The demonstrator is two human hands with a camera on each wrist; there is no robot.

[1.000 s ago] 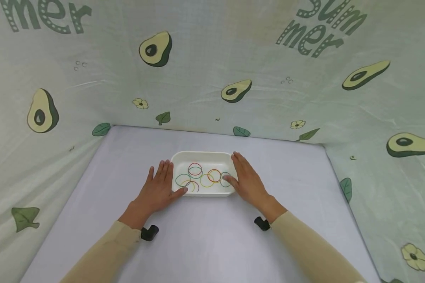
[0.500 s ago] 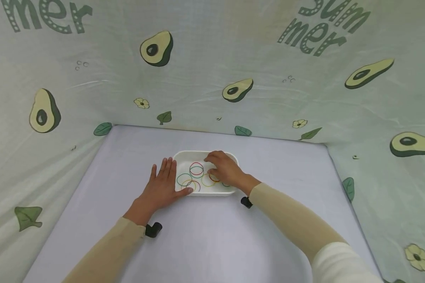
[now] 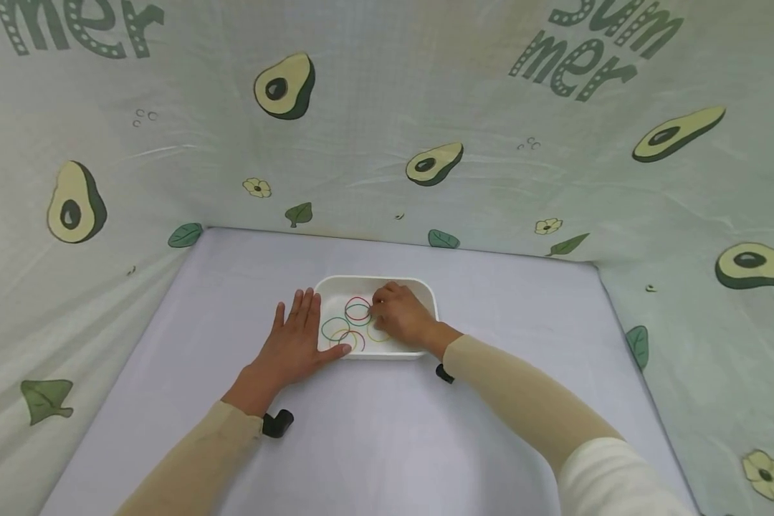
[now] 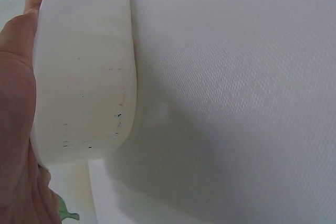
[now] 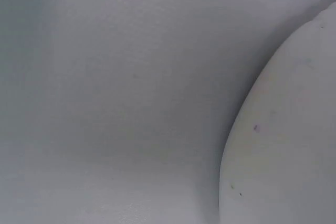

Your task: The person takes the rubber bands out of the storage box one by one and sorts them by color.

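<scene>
A: State the position and orientation of the tray.
B: The white tray lies flat on the tabletop, in front of the person. Its long axis runs left to right, roughly parallel to the tabletop's far edge; its short ends face left and right.

A: Contents?
B: Thin coloured rings, lying flat. A red ring overlaps a green ring near the middle. Another green ring lies toward the left end, overlapped by a yellow and red pair at the near side. A further yellow ring is partly covered from the right.

A: Pose of the hands?
B: The left hand lies along the tray's left end. Fingers are straight and point to the far side; the thumb extends over the near left corner. It presses against the outer wall and grips nothing. The right hand enters over the near right corner. Its forearm slants inward from the lower right; the fingers bend down and point left, tips close to the rings.

A: Is a ring held there?
B: Cannot be determined; the hand's back hides the fingertips.
</scene>
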